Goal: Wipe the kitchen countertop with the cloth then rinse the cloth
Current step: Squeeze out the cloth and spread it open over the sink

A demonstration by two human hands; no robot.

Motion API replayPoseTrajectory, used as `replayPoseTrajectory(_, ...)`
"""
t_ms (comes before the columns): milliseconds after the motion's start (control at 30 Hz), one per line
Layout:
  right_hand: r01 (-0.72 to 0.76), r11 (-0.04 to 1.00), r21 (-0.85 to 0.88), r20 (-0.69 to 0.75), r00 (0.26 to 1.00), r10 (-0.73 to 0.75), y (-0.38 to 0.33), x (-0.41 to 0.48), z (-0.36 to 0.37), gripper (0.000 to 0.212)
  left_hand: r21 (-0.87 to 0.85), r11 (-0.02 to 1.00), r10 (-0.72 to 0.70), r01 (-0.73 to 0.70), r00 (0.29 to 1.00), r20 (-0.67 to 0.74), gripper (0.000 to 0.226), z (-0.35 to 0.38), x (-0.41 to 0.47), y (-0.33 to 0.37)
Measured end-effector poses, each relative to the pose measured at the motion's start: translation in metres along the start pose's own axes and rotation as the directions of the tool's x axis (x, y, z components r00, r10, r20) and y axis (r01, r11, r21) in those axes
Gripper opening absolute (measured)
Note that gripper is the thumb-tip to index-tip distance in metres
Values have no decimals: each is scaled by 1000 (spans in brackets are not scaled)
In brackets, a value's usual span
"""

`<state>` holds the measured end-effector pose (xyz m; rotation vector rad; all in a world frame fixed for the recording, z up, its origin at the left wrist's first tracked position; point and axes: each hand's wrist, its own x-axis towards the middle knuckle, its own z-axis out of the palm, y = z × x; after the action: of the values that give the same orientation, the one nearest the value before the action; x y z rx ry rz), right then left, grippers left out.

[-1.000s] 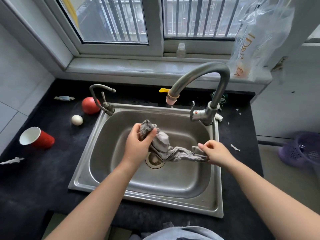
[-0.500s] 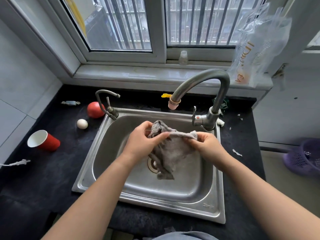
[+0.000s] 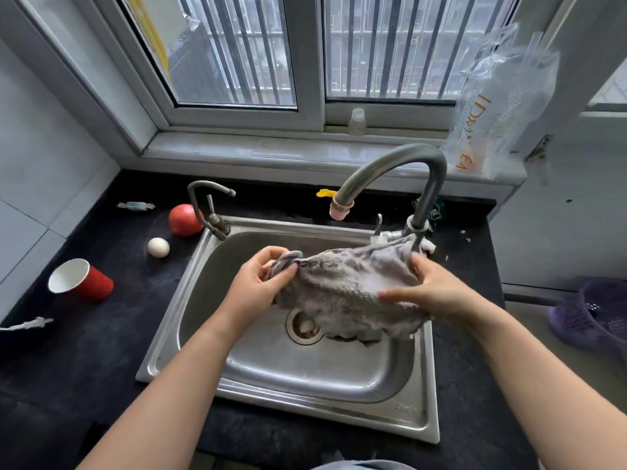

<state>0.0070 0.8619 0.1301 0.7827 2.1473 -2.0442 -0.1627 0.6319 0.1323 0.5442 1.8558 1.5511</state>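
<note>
Grey cloth (image 3: 342, 293) is now spreading wider over the sink (image 3: 305, 371), left hand (image 3: 258, 286) pinching one end, right hand (image 3: 431, 293) gripping the other.

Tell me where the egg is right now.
In the head view, the white egg sits on the dark countertop left of the sink, just in front of the tomato and behind the tipped red paper cup.
</note>
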Motion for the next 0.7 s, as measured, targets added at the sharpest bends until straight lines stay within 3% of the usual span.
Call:
replayPoseTrajectory(33, 2, 999, -39, -25, 1000, -3, 0, 2, 3, 71, 13, 1000, -10, 10, 1000, 11, 21, 2, 3, 1)
replayPoseTrajectory(67, 26, 999, 32, -60, 998, -24, 0, 5, 6, 63, -8, 1000, -23, 24, 999, 26, 35, 2, 5, 2)
replayPoseTrajectory(133, 51, 934, 355, -141, 990, -1, 1, 9, 6, 49, -212, 974, -74, 84, 996, 53, 70, -2, 11, -2)
replayPoseTrajectory(200, -89, 815, 572, -107, 977, 182, 11, 13, 6, 48, -183, 959, -199, 214, 975, 97, 95, 0, 7, -21)
replayPoseTrajectory(267, -361, 801, 478, 7, 913, 407, 31, 9, 17, 60, 53, 933, -360, 356, 919, 162, 79, 16, -7, -45)
replayPoseTrajectory(333, -460, 834, 304, -59, 865, 499, 49, 9, 26, 42, 156, 910, -398, 384, 915, 71, 58, 31, -12, -67)
replayPoseTrajectory(400, -444, 889, 111, -179, 871, 457, 53, 9, 25, 15, 222, 917, -307, 332, 941, -139, 51, 31, -7, -70)
replayPoseTrajectory(433, -442, 897, 5, -219, 875, 432, 53, 6, 22, 16, 296, 910, -240, 289, 952, -191, 45, 29, -6, -68)
replayPoseTrajectory(500, -424, 870, -252, -306, 888, 344, 50, 5, 13, 20, 345, 912, -150, 222, 963, -224, 25, 24, -6, -61)
replayPoseTrajectory(567, -401, 772, -493, -401, 892, 207, 49, 1, 7, 16, 318, 930, -109, 184, 965, -239, 8, 20, -10, -54)
replayPoseTrajectory(633, -389, 762, -517, -489, 865, 110, 48, -6, 4, 32, 315, 939, -55, 140, 962, -266, 10, 15, -15, -48)
replayPoseTrajectory(700, -279, 853, -442, -474, 879, 42, 43, -9, -2, 26, 362, 925, -2, 118, 952, -305, 12, 9, -17, -47)
